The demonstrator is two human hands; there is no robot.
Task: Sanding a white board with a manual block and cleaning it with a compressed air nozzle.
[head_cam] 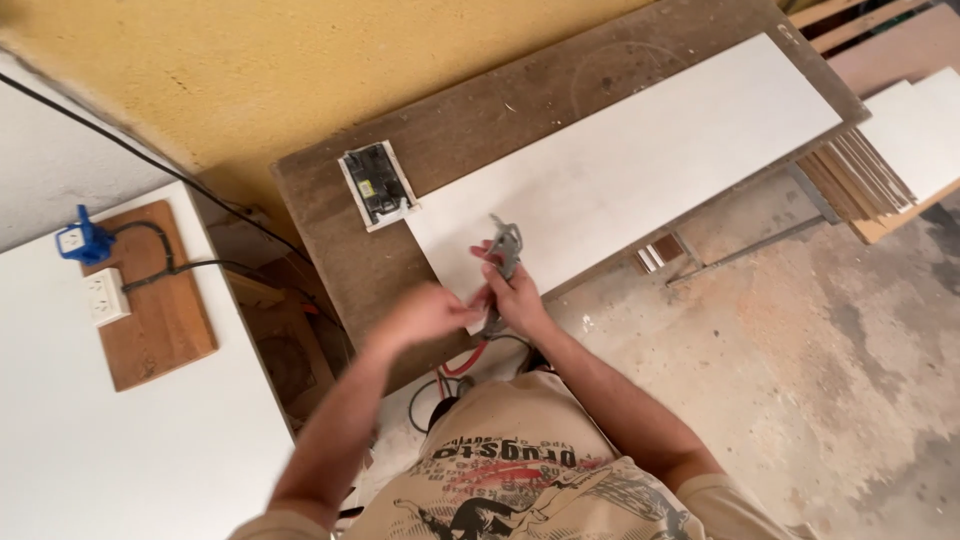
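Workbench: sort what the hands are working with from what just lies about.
In hand: grey metal tool in right hand; left hand beside it; long white board.

Lying about: small dark device, blue plug, white wall socket, stacked panels.

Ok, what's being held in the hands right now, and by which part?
The right hand grips a grey metal tool by its lower handle end. The left hand is blurred; whether it holds anything cannot be told.
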